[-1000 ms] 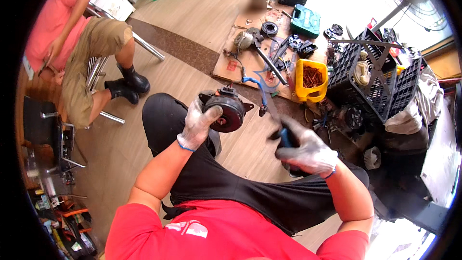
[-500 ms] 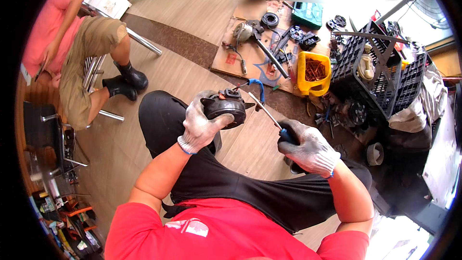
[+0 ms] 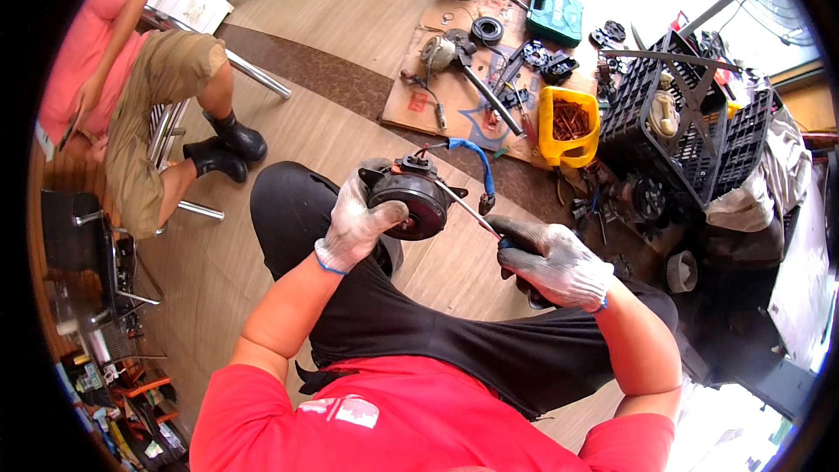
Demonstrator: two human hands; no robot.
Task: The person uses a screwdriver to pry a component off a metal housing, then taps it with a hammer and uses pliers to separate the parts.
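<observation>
My gloved left hand (image 3: 358,225) grips a round black fan motor (image 3: 418,201) held above my left knee. A blue wire with a small plug (image 3: 478,168) loops off the motor's top. My gloved right hand (image 3: 552,260) is closed around the handle of a screwdriver (image 3: 476,213), whose thin shaft points up and left, with its tip at the motor's right side. Both hands are over my lap in black trousers.
A cardboard sheet (image 3: 418,98) on the wooden floor carries tools and motor parts. A yellow tub of copper scraps (image 3: 568,127), a green case (image 3: 554,16) and a black plastic crate (image 3: 690,118) stand beyond. Another person sits on a metal chair (image 3: 170,135) at left.
I have lowered the motor and turned it slightly, and my right hand has brought the screwdriver tip up to the motor. The view has tilted, so the floor items sit higher in the picture.
</observation>
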